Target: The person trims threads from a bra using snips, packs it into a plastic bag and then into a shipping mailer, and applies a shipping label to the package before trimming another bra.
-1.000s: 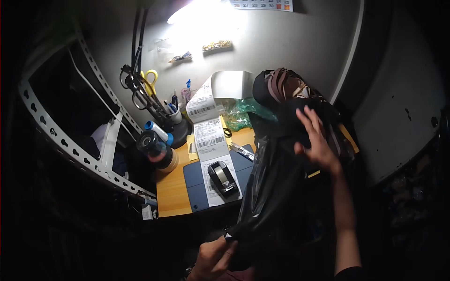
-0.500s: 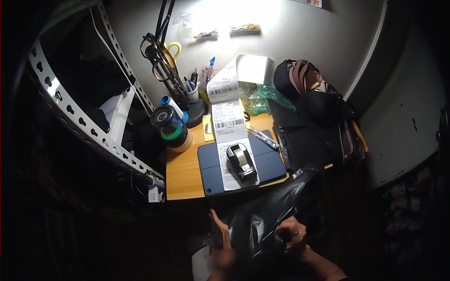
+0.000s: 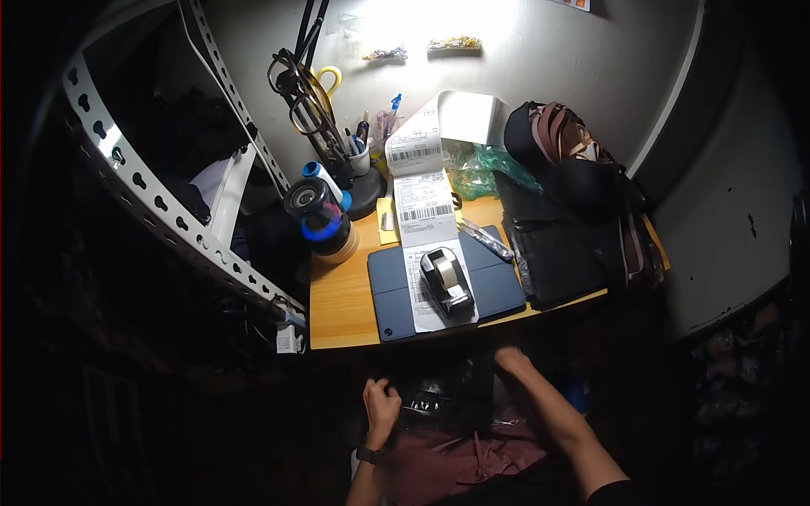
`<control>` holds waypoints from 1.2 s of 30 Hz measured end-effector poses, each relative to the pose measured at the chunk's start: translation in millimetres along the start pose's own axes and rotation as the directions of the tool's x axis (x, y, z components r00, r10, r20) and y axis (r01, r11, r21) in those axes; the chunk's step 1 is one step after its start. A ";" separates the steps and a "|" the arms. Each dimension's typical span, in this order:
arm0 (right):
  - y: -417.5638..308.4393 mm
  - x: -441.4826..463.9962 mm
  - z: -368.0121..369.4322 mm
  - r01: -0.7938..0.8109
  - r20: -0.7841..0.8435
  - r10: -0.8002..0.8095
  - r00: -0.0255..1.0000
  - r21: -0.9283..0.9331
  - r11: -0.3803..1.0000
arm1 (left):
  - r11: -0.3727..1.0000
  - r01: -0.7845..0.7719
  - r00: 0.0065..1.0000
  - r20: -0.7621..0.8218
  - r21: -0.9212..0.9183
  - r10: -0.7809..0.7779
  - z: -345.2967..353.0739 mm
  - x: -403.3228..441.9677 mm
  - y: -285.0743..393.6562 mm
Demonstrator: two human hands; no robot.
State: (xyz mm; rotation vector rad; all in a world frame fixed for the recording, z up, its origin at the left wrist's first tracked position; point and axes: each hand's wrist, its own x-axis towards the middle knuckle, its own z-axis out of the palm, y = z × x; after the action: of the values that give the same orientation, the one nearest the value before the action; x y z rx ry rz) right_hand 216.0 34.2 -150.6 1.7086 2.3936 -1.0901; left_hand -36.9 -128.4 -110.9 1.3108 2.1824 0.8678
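Observation:
A shiny black plastic bag lies spread over my lap, below the desk's front edge. My left hand is closed on the bag's left edge, with a dark band on the wrist. At the bag's upper right corner my right hand is closed on it, its fingertips partly hidden in shadow. Pinkish-brown cloth shows under and in front of the bag.
On the wooden desk are a tape dispenser over a label strip, a blue-grey case, a cutter, a lit round device, and a stack of black bags. A perforated metal shelf stands left.
The black bag has come off the desk stack down to my lap and is now spread flat. Both hands have closed on its edges, farther apart. The view has shifted.

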 end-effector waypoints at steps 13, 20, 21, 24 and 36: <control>-37.9 -9.8 -73.4 -0.049 0.830 0.206 0.518 -0.212 0.976 | 0.984 0.175 0.979 0.097 0.026 -0.177 -5.3 -5.6 17.9; 115.9 -126.8 -147.4 -0.486 0.699 -0.187 0.690 0.639 0.597 | 0.990 -0.072 0.986 0.142 -0.118 0.089 22.1 -25.1 44.3; 119.0 -141.9 -144.5 -0.528 0.652 -0.235 0.721 0.736 0.424 | 0.991 -0.068 0.984 0.155 -0.118 0.086 26.1 -29.2 46.8; 68.8 -149.9 -102.1 -0.406 0.625 -0.406 0.667 0.761 0.506 | 0.961 -0.005 0.922 0.371 -0.278 0.112 21.1 -36.0 73.9; 0.0 -84.1 -33.7 -0.268 0.093 0.304 0.948 0.750 0.605 | 0.912 -0.376 0.864 0.294 -0.163 0.409 -12.2 -30.2 79.5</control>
State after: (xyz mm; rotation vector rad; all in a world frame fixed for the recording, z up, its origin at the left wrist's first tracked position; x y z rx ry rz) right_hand 262.8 -17.6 -92.8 2.2105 1.6174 -2.1998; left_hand 17.2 -130.9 -44.2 1.7450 1.6241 0.8237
